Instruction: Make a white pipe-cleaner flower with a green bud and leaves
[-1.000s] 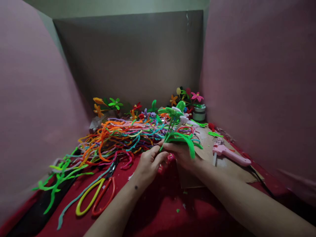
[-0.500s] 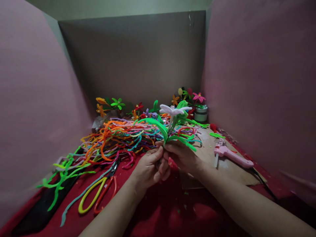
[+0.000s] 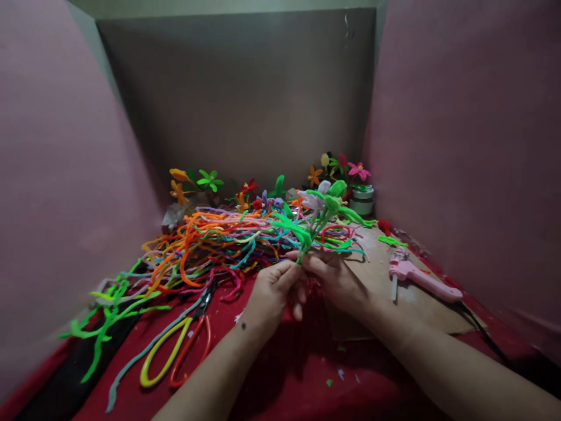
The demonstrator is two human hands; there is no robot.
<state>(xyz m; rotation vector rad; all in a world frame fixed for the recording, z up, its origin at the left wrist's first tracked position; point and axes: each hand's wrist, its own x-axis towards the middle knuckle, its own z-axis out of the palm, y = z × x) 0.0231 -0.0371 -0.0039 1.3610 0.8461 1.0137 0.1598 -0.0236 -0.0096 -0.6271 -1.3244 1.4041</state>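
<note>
Between my hands stands a pipe-cleaner flower [image 3: 312, 202] with pale lilac petals, green buds and bright green leaves, tilted a little to the right. My left hand [image 3: 276, 286] pinches the low end of its stem between thumb and forefinger, the other fingers curled loosely below. Just right of it, my right hand [image 3: 335, 278] grips the stem slightly higher, under the leaves. The fingertips of both hands nearly meet, and they partly hide the stem.
A heap of coloured pipe cleaners [image 3: 219, 240] lies to the left, beside yellow-and-red-handled scissors [image 3: 175, 351]. On the right, a pink glue gun [image 3: 425, 280] rests on a cardboard sheet [image 3: 363, 318]. Behind stand finished flowers [image 3: 210, 180] and a small pot [image 3: 362, 202].
The flower has turned between my fingers: its lilac petals, spread sideways before, now face differently, with green buds in front. Both hands sit slightly further right in view.
</note>
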